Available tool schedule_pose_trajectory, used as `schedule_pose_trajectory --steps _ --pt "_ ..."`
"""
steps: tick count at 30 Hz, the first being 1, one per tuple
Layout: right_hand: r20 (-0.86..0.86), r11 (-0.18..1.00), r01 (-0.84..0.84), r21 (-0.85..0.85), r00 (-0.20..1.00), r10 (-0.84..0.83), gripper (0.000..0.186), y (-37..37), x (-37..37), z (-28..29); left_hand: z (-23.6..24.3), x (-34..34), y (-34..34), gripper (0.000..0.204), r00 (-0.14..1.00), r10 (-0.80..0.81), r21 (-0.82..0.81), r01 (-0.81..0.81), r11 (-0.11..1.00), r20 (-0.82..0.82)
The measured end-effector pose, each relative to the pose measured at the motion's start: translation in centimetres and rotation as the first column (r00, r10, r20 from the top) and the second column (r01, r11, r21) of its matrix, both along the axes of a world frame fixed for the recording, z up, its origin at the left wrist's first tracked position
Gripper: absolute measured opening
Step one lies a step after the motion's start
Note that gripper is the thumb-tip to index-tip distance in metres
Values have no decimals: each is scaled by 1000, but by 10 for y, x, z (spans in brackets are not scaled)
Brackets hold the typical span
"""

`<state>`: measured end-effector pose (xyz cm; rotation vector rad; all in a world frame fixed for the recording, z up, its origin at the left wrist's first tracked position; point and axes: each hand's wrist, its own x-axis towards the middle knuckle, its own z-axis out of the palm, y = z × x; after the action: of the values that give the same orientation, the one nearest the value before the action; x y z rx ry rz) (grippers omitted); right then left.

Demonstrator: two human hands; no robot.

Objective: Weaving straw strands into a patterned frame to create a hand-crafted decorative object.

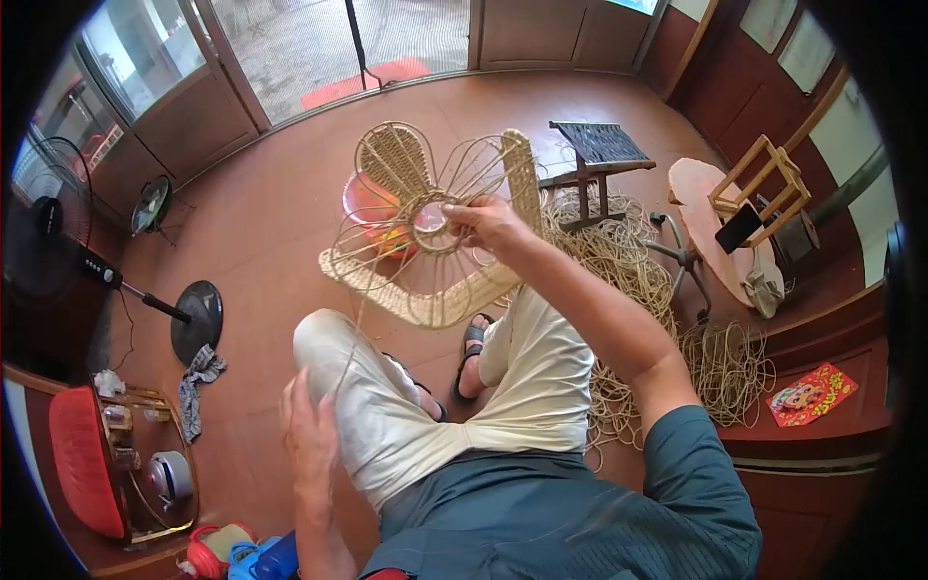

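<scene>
My right hand (488, 227) grips a partly woven rattan piece (440, 307) by its central ring, holding it up above my knees. The piece has looped spokes around the ring, a tightly woven oval petal at the top and a woven angled band along its lower and right sides. From it a thin strand (354, 350) runs down to my left hand (311, 425). That hand is beside my left knee, its fingers closed around the strand's lower part. Behind the weave, a red and white basin (360, 198) on the floor is partly hidden.
Loose cane coils (619, 266) heap on the floor at right, around a dark-topped stool (601, 145). A pink table (698, 198) carries a small wooden frame (764, 193) and a black phone (739, 226). A standing fan (196, 319) and a red-cushioned chair (85, 459) are at left.
</scene>
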<state>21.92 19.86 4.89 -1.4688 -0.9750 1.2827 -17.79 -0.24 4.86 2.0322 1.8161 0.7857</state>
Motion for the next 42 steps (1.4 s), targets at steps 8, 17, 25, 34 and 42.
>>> schedule_pose_trajectory --steps 8,17,25,34,42 --pt "-479 967 -76 -242 876 -51 23 -88 -44 -23 14 47 73 55 917 66 -174 3 985 393" --pt "-587 959 170 -227 761 -274 25 -173 -104 -69 11 42 87 63 1000 4 -311 2 950 17" --pt "-650 985 74 -154 743 -158 33 -151 -79 -67 23 52 64 54 993 119 -73 -120 990 -15" --pt "-71 951 -187 -246 982 174 52 -148 -50 -21 12 14 94 25 923 47 -223 42 974 383" --pt "803 812 -388 435 575 -155 30 -132 -45 12 32 13 127 27 963 -32 -84 56 995 266"
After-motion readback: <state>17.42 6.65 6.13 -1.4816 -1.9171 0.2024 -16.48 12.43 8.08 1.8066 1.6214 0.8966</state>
